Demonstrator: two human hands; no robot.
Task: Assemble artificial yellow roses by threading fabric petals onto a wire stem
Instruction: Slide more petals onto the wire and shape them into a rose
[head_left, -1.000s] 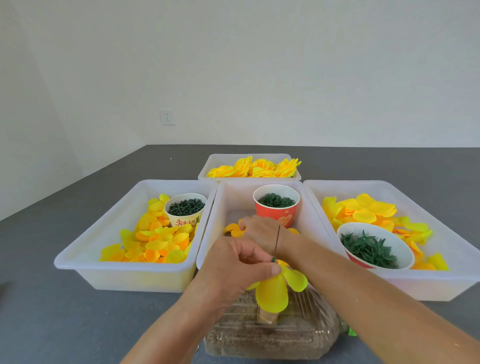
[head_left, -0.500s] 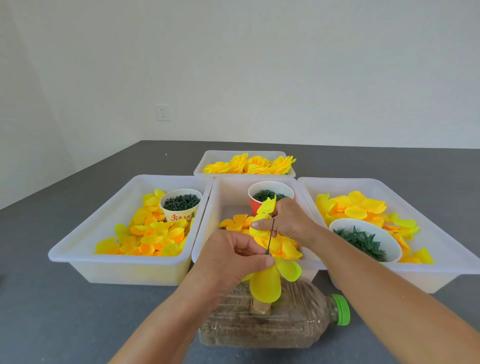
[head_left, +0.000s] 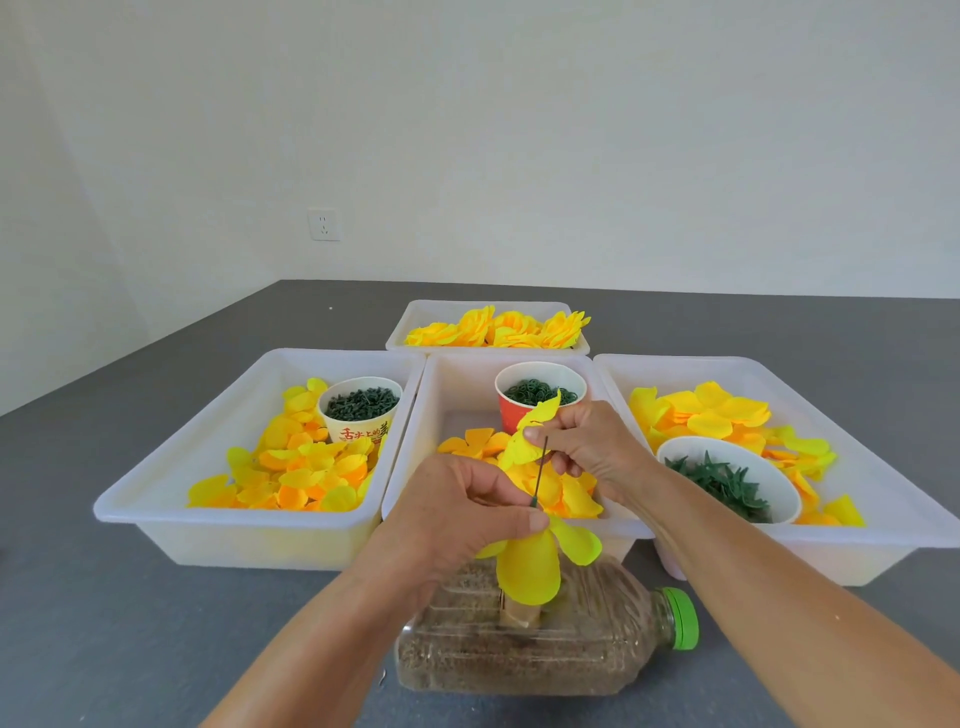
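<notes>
Wire stem (head_left: 540, 475) stands upright over the sand-filled bottle (head_left: 545, 634), my left hand (head_left: 457, 525) pinching its base above threaded petals (head_left: 530, 569), my right hand (head_left: 587, 447) pinching a fresh petal (head_left: 527, 441) at its tip, and I risk missing the centre hole, bending the wire.

Four white trays (head_left: 156, 512), three cups (head_left: 358, 408), one bottle (head_left: 597, 649), two hands (head_left: 457, 519), one wire stem (head_left: 540, 475).

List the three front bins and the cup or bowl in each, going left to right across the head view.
Left bin with white printed cup → middle bin with red cup → right bin with white bowl.
</notes>
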